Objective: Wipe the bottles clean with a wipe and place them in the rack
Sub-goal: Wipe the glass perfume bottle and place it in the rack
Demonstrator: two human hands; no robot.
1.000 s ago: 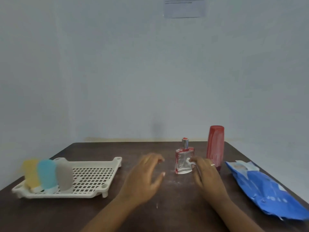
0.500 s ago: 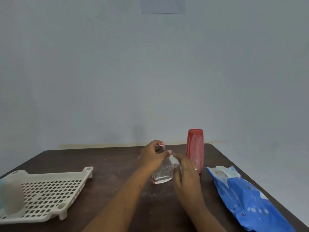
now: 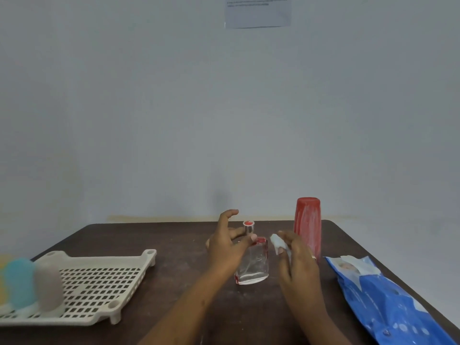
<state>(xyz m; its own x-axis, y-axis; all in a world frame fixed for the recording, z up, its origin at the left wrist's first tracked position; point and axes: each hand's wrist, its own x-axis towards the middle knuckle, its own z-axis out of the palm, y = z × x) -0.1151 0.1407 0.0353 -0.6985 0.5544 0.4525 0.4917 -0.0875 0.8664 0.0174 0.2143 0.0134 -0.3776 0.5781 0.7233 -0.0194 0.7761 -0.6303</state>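
Note:
A small clear glass bottle (image 3: 255,266) with red trim and a silver, red-topped sprayer stands on the dark table (image 3: 179,302). My left hand (image 3: 227,245) grips its upper left side, thumb across the shoulder. Just right of the bottle, my right hand (image 3: 297,257) pinches a small white wipe (image 3: 276,241), which is a little apart from the glass. Behind that hand stands a tall red bottle (image 3: 308,225). The white slotted rack (image 3: 99,282) lies at the left, holding a grey bottle (image 3: 47,286), a blue bottle (image 3: 20,282) and a yellow bottle (image 3: 2,280).
A blue pack of wipes (image 3: 388,300) lies along the table's right edge, its flap open. A pale wall rises right behind the table, with a paper sheet (image 3: 257,11) stuck high up.
My left hand reached over and took hold of the glass bottle, tilting it half a second ago; it stands upright now. My right hand with the wipe has drawn slightly off it.

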